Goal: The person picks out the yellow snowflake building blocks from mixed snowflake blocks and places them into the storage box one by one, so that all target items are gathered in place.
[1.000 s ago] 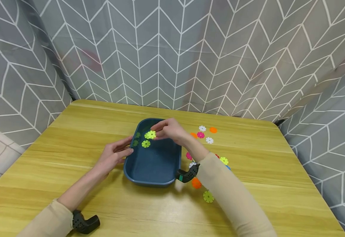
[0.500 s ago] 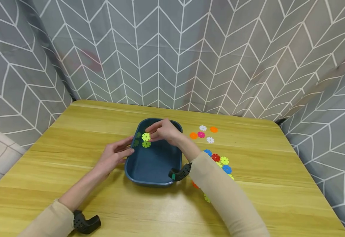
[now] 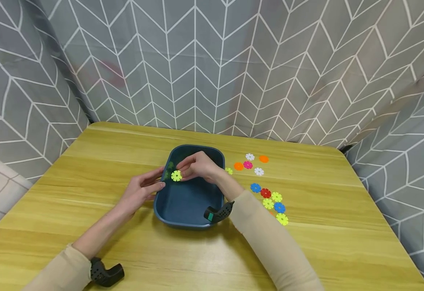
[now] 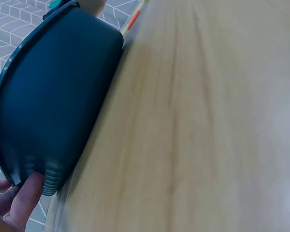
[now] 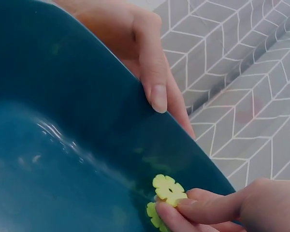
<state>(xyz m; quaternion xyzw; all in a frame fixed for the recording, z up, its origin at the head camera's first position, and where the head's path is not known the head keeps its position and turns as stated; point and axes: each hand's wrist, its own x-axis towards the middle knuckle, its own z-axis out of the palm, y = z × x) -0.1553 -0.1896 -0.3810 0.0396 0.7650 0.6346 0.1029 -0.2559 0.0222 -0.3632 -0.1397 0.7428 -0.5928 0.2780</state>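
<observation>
A dark blue plastic bin (image 3: 188,224) stands on the table. My left hand (image 3: 140,188) holds its left wall, thumb over the rim and fingers outside; the left wrist view catches fingertips (image 4: 29,195) against the outer wall. Inside the bin, my right hand (image 3: 201,167) pinches a yellow-green notched plastic disc (image 3: 176,176) between thumb and fingers. In the right wrist view, a second yellow-green disc (image 5: 154,216) is just below the pinched disc, partly hidden by the fingers. Whether the two discs touch, I cannot tell.
Right of the bin, loose discs lie on the wooden table (image 3: 325,194): white (image 3: 250,157), orange (image 3: 263,159), pink (image 3: 247,165), blue (image 3: 255,188), red (image 3: 266,193) and several yellow ones (image 3: 282,219). The right sleeve (image 3: 270,238) covers part of that area. A patterned curtain (image 3: 204,72) hangs behind.
My right hand has moved left and down into the bin with the disc, now in front of the lower disc. The right forearm shifted left, uncovering discs beside it. The left hand stays put.
</observation>
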